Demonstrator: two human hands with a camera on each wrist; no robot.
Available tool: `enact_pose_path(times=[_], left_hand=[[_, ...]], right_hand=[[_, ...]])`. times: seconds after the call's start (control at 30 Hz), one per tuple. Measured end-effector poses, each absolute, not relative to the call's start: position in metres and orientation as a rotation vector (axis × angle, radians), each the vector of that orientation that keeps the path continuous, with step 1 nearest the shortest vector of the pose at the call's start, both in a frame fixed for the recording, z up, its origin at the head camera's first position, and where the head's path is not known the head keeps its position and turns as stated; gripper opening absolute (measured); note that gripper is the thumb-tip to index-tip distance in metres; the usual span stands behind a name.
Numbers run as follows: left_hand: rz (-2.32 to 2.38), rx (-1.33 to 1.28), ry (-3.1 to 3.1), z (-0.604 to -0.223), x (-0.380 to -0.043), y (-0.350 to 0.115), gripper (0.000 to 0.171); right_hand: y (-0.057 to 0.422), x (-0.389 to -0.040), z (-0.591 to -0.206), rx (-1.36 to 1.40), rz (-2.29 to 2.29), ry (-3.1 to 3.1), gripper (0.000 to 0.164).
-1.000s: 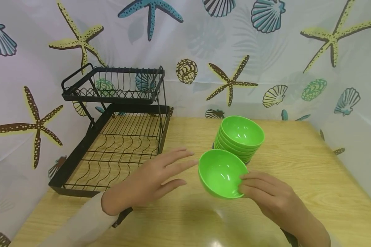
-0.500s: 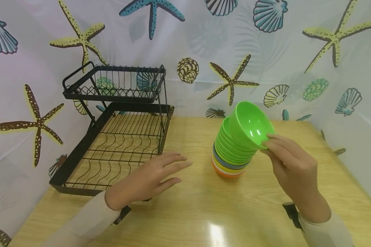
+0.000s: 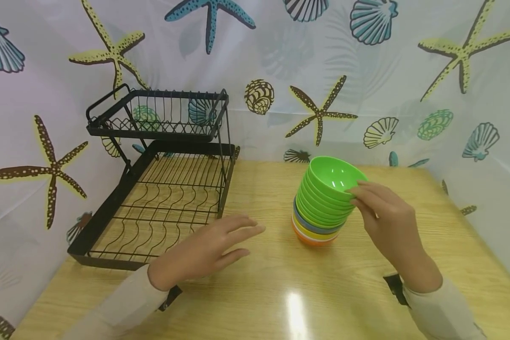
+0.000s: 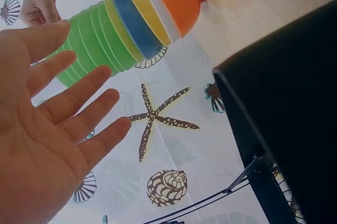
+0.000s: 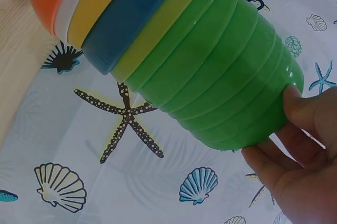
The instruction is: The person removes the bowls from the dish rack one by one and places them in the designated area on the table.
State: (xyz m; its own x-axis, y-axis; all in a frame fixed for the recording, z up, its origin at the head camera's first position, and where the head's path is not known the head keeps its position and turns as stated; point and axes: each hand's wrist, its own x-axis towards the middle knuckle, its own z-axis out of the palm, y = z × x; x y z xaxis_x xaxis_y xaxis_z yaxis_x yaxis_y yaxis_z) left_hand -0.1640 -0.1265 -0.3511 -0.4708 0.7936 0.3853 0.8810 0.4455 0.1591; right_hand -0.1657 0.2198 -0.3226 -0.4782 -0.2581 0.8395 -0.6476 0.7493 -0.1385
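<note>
A leaning stack of nested bowls [image 3: 323,208] stands on the table, with several green ones above yellow, blue, white and orange ones. My right hand [image 3: 386,224] pinches the rim of the top green bowl [image 3: 337,177], which sits in the stack. In the right wrist view, the thumb [image 5: 305,110] lies at that rim, with fingers on its other side. To the left of the stack, my left hand [image 3: 210,245] hovers over the table with its fingers spread, holding nothing. The left wrist view shows its palm [image 4: 42,139] and the bowls [image 4: 126,29] beyond.
A black two-tier dish rack [image 3: 153,189] occupies the left side of the table [image 3: 272,283], close to my left forearm. Behind everything hangs a white curtain [image 3: 259,52] printed with starfish and shells, which also runs along both sides.
My right hand has carried the green bowl from in front of the stack up and back, then lowered it into the top. The left hand has drifted slightly away from the stack.
</note>
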Motion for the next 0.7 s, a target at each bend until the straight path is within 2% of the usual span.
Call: enact_pose_path(times=[0.47, 0.7], left_hand=[[-0.475, -1.433, -2.363, -0.3562, -0.161, -0.1235, 0.045], [-0.498, -1.392, -2.383, -0.3606, -0.1557, -0.1187, 0.035]], right_hand=[[0.2206, -0.1612, -0.3225, 0.706, 0.59, -2.146, 0.034], [0.2186, -0.157, -0.3272, 0.693, 0.597, -2.151, 0.037]])
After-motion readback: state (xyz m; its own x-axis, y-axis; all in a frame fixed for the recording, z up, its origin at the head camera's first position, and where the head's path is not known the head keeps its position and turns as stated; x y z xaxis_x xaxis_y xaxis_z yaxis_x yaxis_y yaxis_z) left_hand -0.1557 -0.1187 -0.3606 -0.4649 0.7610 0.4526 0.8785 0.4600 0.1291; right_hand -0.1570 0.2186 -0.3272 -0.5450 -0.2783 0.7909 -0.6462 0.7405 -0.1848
